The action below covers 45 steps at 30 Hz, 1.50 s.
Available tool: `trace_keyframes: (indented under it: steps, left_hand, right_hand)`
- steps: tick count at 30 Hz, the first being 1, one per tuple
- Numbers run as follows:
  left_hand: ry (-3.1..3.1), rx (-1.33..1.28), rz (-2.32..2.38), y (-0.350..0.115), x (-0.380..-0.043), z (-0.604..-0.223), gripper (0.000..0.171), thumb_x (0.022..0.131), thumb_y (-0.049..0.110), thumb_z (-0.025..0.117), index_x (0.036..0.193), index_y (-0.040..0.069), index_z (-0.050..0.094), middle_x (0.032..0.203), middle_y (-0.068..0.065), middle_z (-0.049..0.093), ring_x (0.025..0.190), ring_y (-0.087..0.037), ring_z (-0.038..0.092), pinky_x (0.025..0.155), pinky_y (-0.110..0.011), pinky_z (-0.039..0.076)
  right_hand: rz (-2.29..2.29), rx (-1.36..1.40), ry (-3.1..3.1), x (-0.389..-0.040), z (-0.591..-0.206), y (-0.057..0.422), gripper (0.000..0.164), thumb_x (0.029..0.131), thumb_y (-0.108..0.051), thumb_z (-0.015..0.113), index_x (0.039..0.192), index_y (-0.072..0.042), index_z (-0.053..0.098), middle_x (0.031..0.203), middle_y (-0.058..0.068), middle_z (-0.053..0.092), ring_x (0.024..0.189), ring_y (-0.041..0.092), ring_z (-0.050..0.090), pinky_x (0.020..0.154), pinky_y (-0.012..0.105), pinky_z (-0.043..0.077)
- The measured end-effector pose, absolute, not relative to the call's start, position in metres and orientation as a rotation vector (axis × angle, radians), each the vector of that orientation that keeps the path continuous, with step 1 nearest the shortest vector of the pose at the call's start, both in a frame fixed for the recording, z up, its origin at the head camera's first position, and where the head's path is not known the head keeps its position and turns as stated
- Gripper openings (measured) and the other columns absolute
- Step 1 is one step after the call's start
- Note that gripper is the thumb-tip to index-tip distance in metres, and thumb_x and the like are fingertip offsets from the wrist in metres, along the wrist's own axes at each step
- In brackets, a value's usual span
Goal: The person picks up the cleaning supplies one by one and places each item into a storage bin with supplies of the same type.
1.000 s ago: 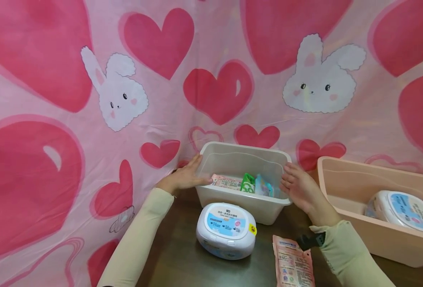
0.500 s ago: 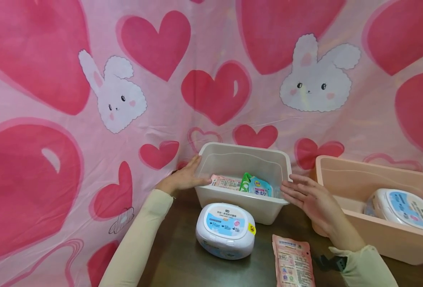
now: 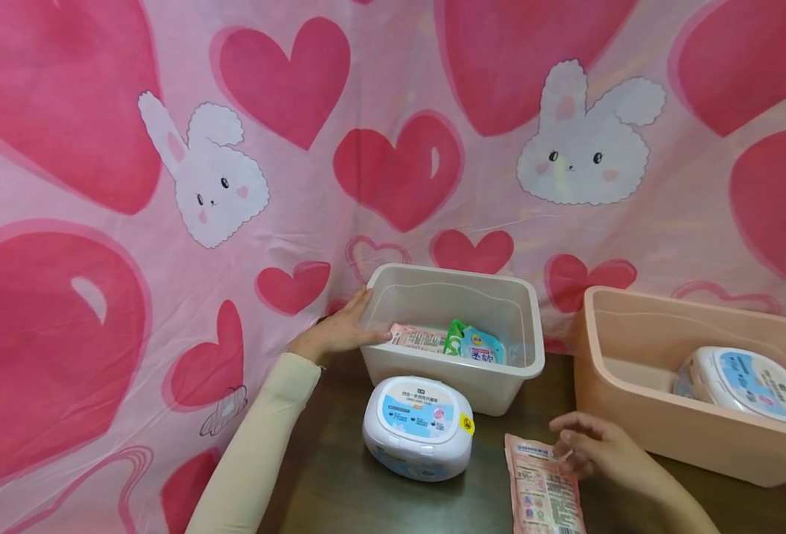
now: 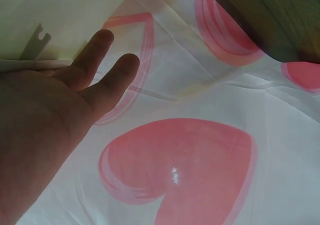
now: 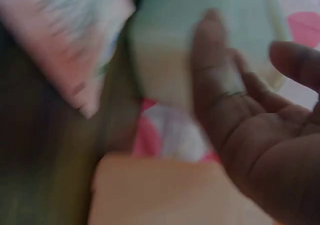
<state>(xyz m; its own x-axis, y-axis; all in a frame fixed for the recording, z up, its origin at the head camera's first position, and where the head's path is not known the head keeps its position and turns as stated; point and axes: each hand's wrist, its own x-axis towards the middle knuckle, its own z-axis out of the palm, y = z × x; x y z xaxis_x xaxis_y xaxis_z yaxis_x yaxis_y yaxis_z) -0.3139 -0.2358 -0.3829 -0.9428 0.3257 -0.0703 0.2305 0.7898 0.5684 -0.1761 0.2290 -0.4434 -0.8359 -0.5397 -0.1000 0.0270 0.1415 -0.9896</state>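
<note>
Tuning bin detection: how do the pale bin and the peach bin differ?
Colour: the pale bin is off-white, the peach bin orange-pink.
Contents: the pale bin holds packets, the peach bin a lidded tub.
Contact: the left hand touches the pale bin, not the peach bin.
Both are open-topped with rounded corners.

Smooth, low-gloss plastic is being shown by an off-white rectangular bin (image 3: 503, 389). To its right, matt plastic is being presented by a peach rectangular bin (image 3: 700, 437). In front of the off-white bin, light is being softly reflected by a white rounded plastic tub (image 3: 418, 456), and thin, film-like wrapping is being shown by a pink flat printed pouch (image 3: 540, 489). Beneath the off-white bin, a dull sheen is being given by a dark brown wood-look tabletop (image 3: 339, 460); behind it, creased, faintly satiny cloth is being displayed by a pink heart-printed sheet (image 3: 313, 200).
</note>
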Motion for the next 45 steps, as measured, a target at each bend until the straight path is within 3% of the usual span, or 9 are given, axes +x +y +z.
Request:
trace_keyframes:
  steps: [4, 10, 15, 19, 22, 26, 30, 35, 45]
  left_hand:
    - [2.803, 0.433, 0.868, -0.234, -0.314, -0.384, 0.116, 0.080, 0.065, 0.071, 0.164, 0.016, 0.007, 0.168, -0.004, 0.009, 0.147, -0.035, 0.024, 0.112, -0.060, 0.031]
    - [2.835, 0.413, 0.800, -0.233, -0.313, -0.381, 0.114, 0.081, 0.066, 0.069, 0.164, 0.018, 0.007, 0.169, -0.003, 0.008, 0.148, -0.039, 0.020, 0.113, -0.064, 0.026]
    - [2.859, 0.422, 0.776, -0.234, -0.314, -0.380, 0.112, 0.083, 0.065, 0.068, 0.164, 0.015, 0.008, 0.169, -0.005, 0.007, 0.149, -0.039, 0.019, 0.114, -0.065, 0.022]
    - [2.863, 0.414, 0.785, -0.236, -0.313, -0.381, 0.112, 0.083, 0.064, 0.068, 0.164, 0.015, 0.009, 0.169, -0.004, 0.007, 0.149, -0.038, 0.018, 0.114, -0.064, 0.023]
    - [2.855, 0.409, 0.801, -0.236, -0.313, -0.380, 0.112, 0.083, 0.063, 0.069, 0.164, 0.016, 0.009, 0.169, -0.004, 0.007, 0.148, -0.039, 0.019, 0.113, -0.065, 0.025]
    - [2.856, 0.411, 0.800, -0.238, -0.313, -0.380, 0.112, 0.082, 0.064, 0.069, 0.164, 0.016, 0.009, 0.169, -0.004, 0.007, 0.148, -0.039, 0.018, 0.113, -0.065, 0.025]
    - [2.855, 0.413, 0.827, -0.240, -0.312, -0.380, 0.112, 0.083, 0.062, 0.069, 0.164, 0.015, 0.008, 0.169, -0.005, 0.007, 0.149, -0.037, 0.017, 0.113, -0.064, 0.024]
    - [2.850, 0.422, 0.845, -0.240, -0.311, -0.378, 0.111, 0.084, 0.061, 0.070, 0.164, 0.016, 0.008, 0.169, -0.004, 0.006, 0.149, -0.037, 0.016, 0.114, -0.064, 0.024]
    - [2.852, 0.418, 0.855, -0.240, -0.314, -0.379, 0.112, 0.083, 0.061, 0.071, 0.164, 0.016, 0.007, 0.169, -0.005, 0.007, 0.149, -0.035, 0.017, 0.113, -0.062, 0.028]
  right_hand:
    - [-1.537, -0.232, 2.161, -0.162, -0.463, 0.240, 0.042, 0.106, -0.015, 0.052, 0.125, 0.022, 0.044, 0.104, 0.021, 0.068, 0.087, 0.032, 0.070, 0.069, 0.045, 0.058]
    - [-1.521, 0.000, 2.189, -0.144, -0.482, 0.244, 0.051, 0.106, -0.023, 0.051, 0.135, 0.018, 0.039, 0.126, 0.037, 0.055, 0.107, 0.046, 0.063, 0.072, 0.056, 0.058]
    - [-1.675, 0.078, 2.018, -0.141, -0.487, 0.250, 0.063, 0.107, -0.027, 0.049, 0.146, 0.016, 0.024, 0.138, 0.039, 0.046, 0.115, 0.044, 0.060, 0.081, 0.058, 0.056]
    - [-1.800, 0.128, 1.831, -0.144, -0.491, 0.259, 0.050, 0.108, -0.027, 0.048, 0.143, 0.008, 0.041, 0.132, 0.021, 0.057, 0.112, 0.031, 0.065, 0.087, 0.055, 0.054]
    - [-1.896, 0.175, 1.691, -0.145, -0.493, 0.261, 0.030, 0.108, -0.024, 0.047, 0.132, -0.009, 0.058, 0.127, 0.009, 0.056, 0.107, 0.024, 0.066, 0.089, 0.053, 0.054]
    - [-2.068, 0.182, 1.358, -0.149, -0.495, 0.263, 0.027, 0.111, -0.025, 0.038, 0.115, -0.024, 0.064, 0.120, 0.008, 0.054, 0.108, 0.020, 0.062, 0.100, 0.054, 0.047]
    - [-2.136, 0.168, 1.200, -0.154, -0.497, 0.264, 0.034, 0.112, -0.028, 0.032, 0.109, -0.027, 0.067, 0.117, 0.002, 0.057, 0.109, 0.019, 0.059, 0.104, 0.053, 0.044]
    - [-2.037, 0.088, 1.356, -0.156, -0.496, 0.261, 0.029, 0.112, -0.025, 0.037, 0.114, -0.028, 0.065, 0.118, 0.000, 0.062, 0.105, 0.024, 0.063, 0.094, 0.048, 0.052]
    - [-2.011, -0.036, 1.151, -0.161, -0.500, 0.259, 0.040, 0.113, -0.027, 0.029, 0.117, -0.024, 0.069, 0.121, 0.006, 0.066, 0.097, 0.018, 0.066, 0.088, 0.030, 0.054]
